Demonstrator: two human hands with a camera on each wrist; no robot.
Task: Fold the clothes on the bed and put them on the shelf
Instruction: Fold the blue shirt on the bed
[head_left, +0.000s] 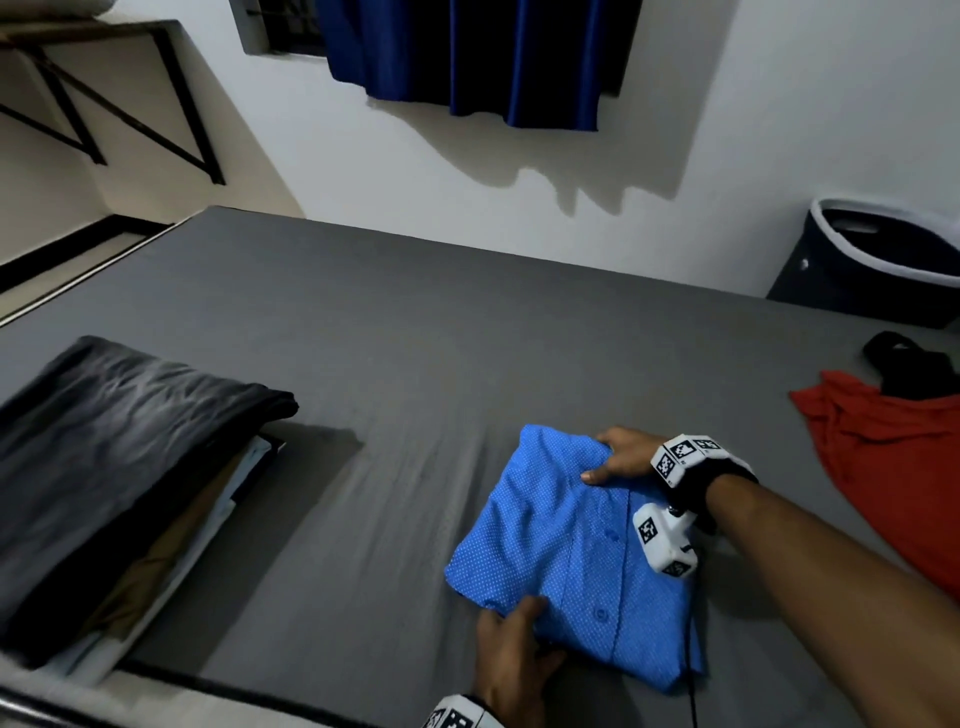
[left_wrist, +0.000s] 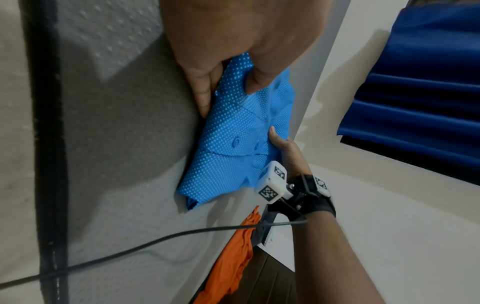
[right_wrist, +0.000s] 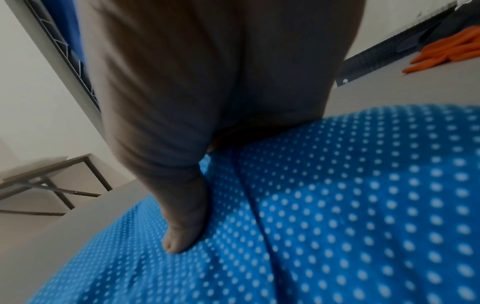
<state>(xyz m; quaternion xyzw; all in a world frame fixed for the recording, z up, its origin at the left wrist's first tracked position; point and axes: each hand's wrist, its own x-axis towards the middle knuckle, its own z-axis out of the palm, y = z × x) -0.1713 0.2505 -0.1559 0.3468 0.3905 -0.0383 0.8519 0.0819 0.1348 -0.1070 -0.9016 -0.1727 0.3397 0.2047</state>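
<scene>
Nearest to us, our left hand (head_left: 511, 657) grips the near edge of a folded blue dotted shirt (head_left: 582, 561), thumb on top and fingers tucked under the fabric, as the left wrist view shows. The shirt lies flat on the grey bed (head_left: 389, 338), buttons facing up. At its far edge, our right hand (head_left: 618, 457) pinches the cloth the same way, thumb pressed on top; the other fingers are hidden beneath, so we cannot tell how far they curl. To the left, at the bed's edge, sits a stack of folded clothes (head_left: 119, 483) with a dark garment on top. To the right lie a loose red garment (head_left: 888, 467) and, just beyond and touching it, a small black one (head_left: 906, 366). Farther off, a dark laundry basket (head_left: 878, 260) stands by the white wall, a blue curtain (head_left: 467, 57) hangs above, and a wall shelf (head_left: 93, 39) is at upper left
</scene>
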